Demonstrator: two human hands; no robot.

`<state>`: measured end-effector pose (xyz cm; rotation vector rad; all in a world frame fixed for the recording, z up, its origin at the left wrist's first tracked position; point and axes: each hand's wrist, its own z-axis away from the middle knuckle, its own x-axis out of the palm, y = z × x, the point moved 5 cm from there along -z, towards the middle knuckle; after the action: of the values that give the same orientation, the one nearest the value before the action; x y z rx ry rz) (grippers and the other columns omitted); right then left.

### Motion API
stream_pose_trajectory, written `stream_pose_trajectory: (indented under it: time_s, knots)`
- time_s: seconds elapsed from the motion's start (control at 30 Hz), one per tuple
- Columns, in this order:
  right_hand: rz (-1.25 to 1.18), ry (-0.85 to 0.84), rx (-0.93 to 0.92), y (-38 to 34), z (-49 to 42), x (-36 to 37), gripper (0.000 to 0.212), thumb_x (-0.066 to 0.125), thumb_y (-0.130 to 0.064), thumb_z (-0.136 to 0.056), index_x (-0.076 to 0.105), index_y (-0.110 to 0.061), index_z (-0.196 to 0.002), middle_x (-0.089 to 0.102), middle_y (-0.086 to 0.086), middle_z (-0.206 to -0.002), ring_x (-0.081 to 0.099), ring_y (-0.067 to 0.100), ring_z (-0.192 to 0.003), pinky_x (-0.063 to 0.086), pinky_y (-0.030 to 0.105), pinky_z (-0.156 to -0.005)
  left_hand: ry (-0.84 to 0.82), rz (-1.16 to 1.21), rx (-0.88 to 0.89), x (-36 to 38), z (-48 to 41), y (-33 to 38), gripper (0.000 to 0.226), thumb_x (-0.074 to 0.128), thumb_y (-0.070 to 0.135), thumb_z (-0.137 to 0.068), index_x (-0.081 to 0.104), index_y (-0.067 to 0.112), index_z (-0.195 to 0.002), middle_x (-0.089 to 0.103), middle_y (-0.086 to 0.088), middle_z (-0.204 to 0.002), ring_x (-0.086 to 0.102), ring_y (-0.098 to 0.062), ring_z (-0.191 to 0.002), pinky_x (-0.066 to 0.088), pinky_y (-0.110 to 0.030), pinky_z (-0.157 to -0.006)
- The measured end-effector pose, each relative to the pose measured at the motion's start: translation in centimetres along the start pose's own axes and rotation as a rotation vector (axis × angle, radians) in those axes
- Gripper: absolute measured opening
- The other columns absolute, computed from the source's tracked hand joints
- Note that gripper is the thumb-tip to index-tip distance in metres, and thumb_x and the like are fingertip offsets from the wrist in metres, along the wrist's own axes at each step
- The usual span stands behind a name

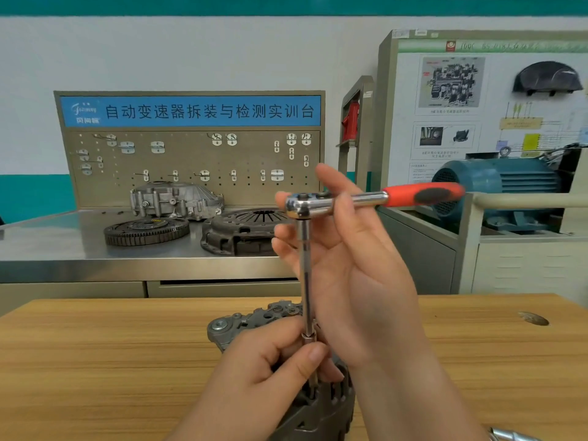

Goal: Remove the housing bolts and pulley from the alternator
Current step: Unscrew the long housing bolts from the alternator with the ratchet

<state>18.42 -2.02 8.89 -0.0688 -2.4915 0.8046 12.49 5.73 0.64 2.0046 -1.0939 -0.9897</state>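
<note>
A grey alternator (pixel 241 323) stands on the wooden table (pixel 95 361) at the near edge, mostly hidden by my hands. A chrome extension bar (pixel 306 281) rises upright from its top to a ratchet (pixel 413 194) with a red handle that points right. My left hand (pixel 254 370) pinches the socket end of the bar just above the alternator housing. My right hand (pixel 359 265) is held up with straight fingers around the ratchet head; the shank passes between its fingers. The bolt under the socket is hidden.
Behind the table stands a steel bench (pixel 63 243) with a flywheel (pixel 146 230), a clutch cover (pixel 245 230), a gearbox housing (pixel 175 200) and a pegboard. A blue motor (pixel 496 183) sits at the right. A chrome tool end (pixel 509 436) lies at the bottom right.
</note>
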Motion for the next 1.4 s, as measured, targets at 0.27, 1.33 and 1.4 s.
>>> stream_pose_trajectory:
  time_s: [0.27, 1.33, 1.4]
  knots:
    - [0.117, -0.009, -0.094, -0.6, 0.3, 0.5, 0.027, 0.064, -0.033, -0.081, 0.072, -0.023, -0.105, 0.074, 0.007, -0.102, 0.069, 0.02, -0.084, 0.054, 0.031, -0.084, 0.024, -0.043, 0.007, -0.1, -0.1, -0.2, 0.028, 0.058, 0.051, -0.079, 0.07, 0.034, -0.097, 0.076, 0.001, -0.08, 0.071, -0.026, -0.08, 0.053, -0.044, -0.079]
    - [0.044, -0.017, -0.042, -0.6, 0.0, 0.2, 0.027, 0.056, -0.032, -0.084, 0.069, -0.02, -0.104, 0.074, 0.007, -0.103, 0.068, 0.02, -0.085, 0.055, 0.03, -0.081, 0.026, 0.009, -0.016, 0.0, 0.0, 0.1, 0.032, 0.057, 0.052, -0.077, 0.07, 0.028, -0.095, 0.076, 0.0, -0.081, 0.071, -0.017, -0.082, 0.053, -0.028, -0.079]
    - [-0.05, -0.028, 0.037, -0.2, -0.1, 0.2, 0.037, 0.055, -0.037, -0.081, 0.063, -0.015, -0.109, 0.074, 0.007, -0.1, 0.07, 0.02, -0.08, 0.056, 0.03, -0.08, 0.023, 0.039, -0.006, 0.1, 0.0, 0.5, 0.029, 0.056, 0.049, -0.081, 0.07, 0.03, -0.098, 0.075, 0.0, -0.082, 0.07, -0.016, -0.081, 0.05, -0.022, -0.077]
